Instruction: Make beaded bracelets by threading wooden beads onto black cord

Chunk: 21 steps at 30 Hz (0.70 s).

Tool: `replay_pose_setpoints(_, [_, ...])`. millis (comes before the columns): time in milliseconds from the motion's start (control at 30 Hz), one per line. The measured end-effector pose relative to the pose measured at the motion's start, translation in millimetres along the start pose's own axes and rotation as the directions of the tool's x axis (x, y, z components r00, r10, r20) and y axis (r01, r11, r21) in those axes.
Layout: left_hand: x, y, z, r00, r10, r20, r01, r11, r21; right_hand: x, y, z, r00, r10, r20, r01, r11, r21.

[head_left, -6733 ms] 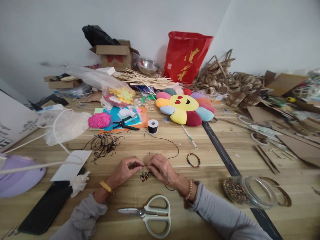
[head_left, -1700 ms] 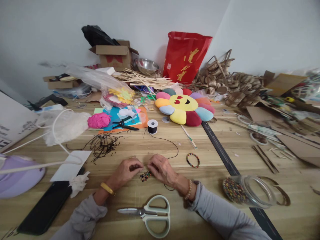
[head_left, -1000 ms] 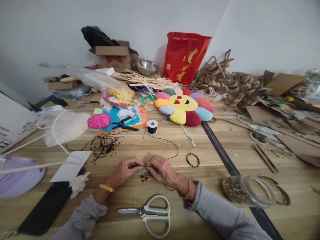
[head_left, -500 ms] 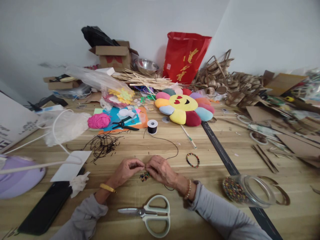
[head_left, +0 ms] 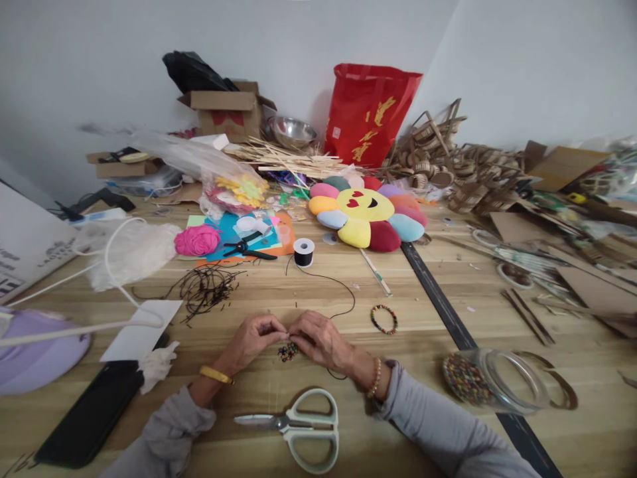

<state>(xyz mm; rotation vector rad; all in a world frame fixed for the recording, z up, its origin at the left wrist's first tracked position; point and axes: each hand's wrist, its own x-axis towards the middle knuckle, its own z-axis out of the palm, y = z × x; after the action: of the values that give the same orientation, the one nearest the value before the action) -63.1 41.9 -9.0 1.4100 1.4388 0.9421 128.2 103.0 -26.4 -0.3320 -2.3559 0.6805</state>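
Observation:
Above the table's front half, my left hand (head_left: pixel 256 340) is closed in a pinch, its fingertips meeting those of my right hand. What lies in that pinch is too small to make out. My right hand (head_left: pixel 321 338) is also closed, fingers curled over the thin black cord (head_left: pixel 351 289), which runs from a white-ended spool (head_left: pixel 303 253) and passes under the hand. Just beneath the fingertips lies a small cluster of colourful beads (head_left: pixel 286 352). A finished-looking ring of beads, a bracelet (head_left: pixel 383 319), rests to the right. Scissors (head_left: pixel 303 425) with pale handles lie nearer to me, blades pointing left.
A clear jar (head_left: pixel 492 378) of beads lies on its side at right. Tangled black cord (head_left: pixel 206 285), pliers (head_left: pixel 249 249) and pink yarn (head_left: pixel 197 240) are at left, above a dark phone (head_left: pixel 89 415). Behind sit a flower cushion (head_left: pixel 368 211) and a red bag (head_left: pixel 371 113).

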Motion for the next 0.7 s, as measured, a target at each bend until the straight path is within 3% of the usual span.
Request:
replay_pose_setpoints(400, [-0.4,0.8,0.5,0.994,0.11,0.017,-0.111,0.992,0.057,3.6,-2.9,-3.9,1.0,0.007,-0.009,-0.007,0.999,-0.042])
replay_pose_setpoints(600, [-0.5,-0.1,-0.1,0.993,0.116,0.002,-0.116,0.992,0.043,4.9,-2.9,-1.0,0.985,0.14,-0.1,-0.156,0.971,-0.183])
replay_pose_setpoints(700, [-0.5,0.1,-0.6,0.993,0.12,0.0,-0.12,0.992,0.048,4.5,-3.5,-1.3,0.993,0.088,-0.078,-0.099,0.984,-0.148])
